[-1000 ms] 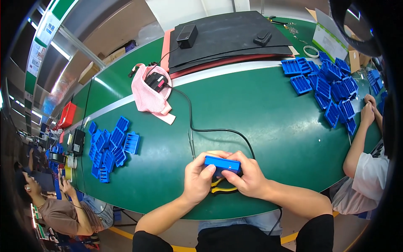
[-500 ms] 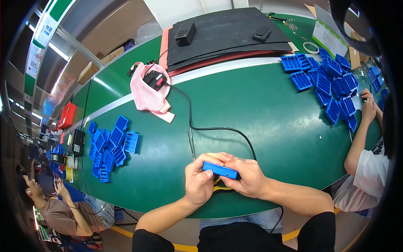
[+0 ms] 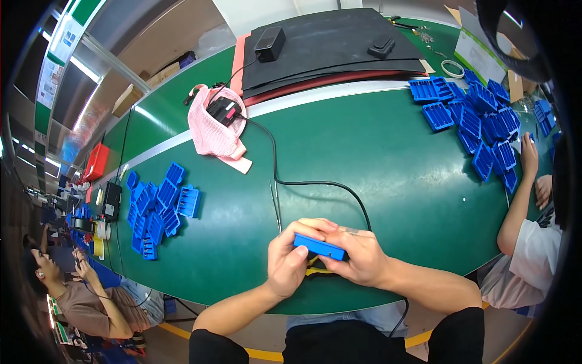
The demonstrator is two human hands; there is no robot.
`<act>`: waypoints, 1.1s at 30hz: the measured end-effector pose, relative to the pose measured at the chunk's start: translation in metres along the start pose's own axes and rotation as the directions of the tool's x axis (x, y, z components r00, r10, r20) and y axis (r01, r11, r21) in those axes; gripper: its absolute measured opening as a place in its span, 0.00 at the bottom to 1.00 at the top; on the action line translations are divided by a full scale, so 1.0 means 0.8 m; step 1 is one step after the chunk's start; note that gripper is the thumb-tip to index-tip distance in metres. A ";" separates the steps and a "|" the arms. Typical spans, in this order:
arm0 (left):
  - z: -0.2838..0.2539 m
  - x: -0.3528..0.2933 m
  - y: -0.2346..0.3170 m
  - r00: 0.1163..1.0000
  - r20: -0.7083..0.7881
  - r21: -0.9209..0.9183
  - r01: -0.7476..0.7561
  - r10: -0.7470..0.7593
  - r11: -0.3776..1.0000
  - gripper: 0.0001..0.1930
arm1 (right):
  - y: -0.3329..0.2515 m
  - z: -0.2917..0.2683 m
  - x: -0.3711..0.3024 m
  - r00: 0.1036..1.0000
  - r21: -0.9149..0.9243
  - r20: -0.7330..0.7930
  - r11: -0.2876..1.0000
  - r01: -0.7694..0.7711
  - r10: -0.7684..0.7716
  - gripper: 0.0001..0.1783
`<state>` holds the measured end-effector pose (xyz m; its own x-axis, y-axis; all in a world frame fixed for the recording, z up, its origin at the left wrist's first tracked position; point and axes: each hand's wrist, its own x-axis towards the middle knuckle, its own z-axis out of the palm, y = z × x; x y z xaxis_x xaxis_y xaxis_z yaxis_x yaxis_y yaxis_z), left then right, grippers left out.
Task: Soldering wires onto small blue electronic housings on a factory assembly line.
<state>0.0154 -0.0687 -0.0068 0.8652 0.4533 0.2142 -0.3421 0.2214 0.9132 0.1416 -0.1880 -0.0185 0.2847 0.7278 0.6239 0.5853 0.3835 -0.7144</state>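
Observation:
Above the near edge of the green table (image 3: 242, 236), I hold a blue plastic case (image 3: 319, 247) between both hands, its narrow side toward me. My left hand (image 3: 286, 259) grips its left end, thumb on the near side. Around the right end close the fingers of my right hand (image 3: 364, 259). The far side of the case is hidden by my fingers. Beneath my hands a yellow-handled tool (image 3: 316, 271) shows in part. Just beyond my left hand lie metal tweezers (image 3: 276, 203).
Piles of blue compartmented cases lie left (image 3: 159, 206) and right (image 3: 473, 115). A black cable (image 3: 321, 182) runs from a device in a pink mesh pouch (image 3: 212, 136). Black sheets (image 3: 327, 48) are stacked at the back. Co-workers sit left (image 3: 85, 303) and right (image 3: 533, 249).
My hands and the blue case stay almost in place. The right co-worker's hands have moved apart; the left co-worker's raised hands have shifted slightly.

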 end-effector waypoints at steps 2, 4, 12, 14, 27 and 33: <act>-0.001 0.000 0.000 1.000 0.011 0.014 0.003 -0.003 1.000 0.15 | 0.000 0.000 -0.001 1.000 0.003 0.000 1.000 0.009 -0.009 0.20; -0.002 0.001 0.001 1.000 0.023 0.036 -0.005 0.005 0.999 0.15 | 0.001 -0.001 -0.002 1.000 -0.003 -0.002 1.000 0.025 -0.025 0.20; -0.002 0.000 0.002 0.999 0.034 0.051 -0.029 0.027 0.998 0.15 | 0.000 0.000 0.001 0.999 -0.020 -0.004 0.998 0.052 -0.052 0.17; -0.001 -0.001 0.001 0.999 0.032 0.049 -0.033 0.031 0.998 0.15 | -0.001 0.001 0.001 0.998 -0.024 -0.012 0.998 0.059 -0.060 0.16; 0.007 -0.008 0.002 0.997 -0.081 -0.028 -0.012 0.009 1.000 0.15 | -0.002 -0.001 -0.001 0.991 -0.138 0.085 0.984 0.112 -0.101 0.20; 0.005 -0.009 -0.001 0.997 -0.076 -0.089 0.005 -0.011 0.996 0.15 | -0.002 0.000 -0.001 0.987 -0.190 0.085 0.970 0.150 -0.136 0.20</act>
<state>0.0107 -0.0756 -0.0079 0.8385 0.5154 0.1767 -0.3694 0.2995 0.8797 0.1406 -0.1892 -0.0178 0.1376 0.7145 0.6860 0.7550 0.3726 -0.5395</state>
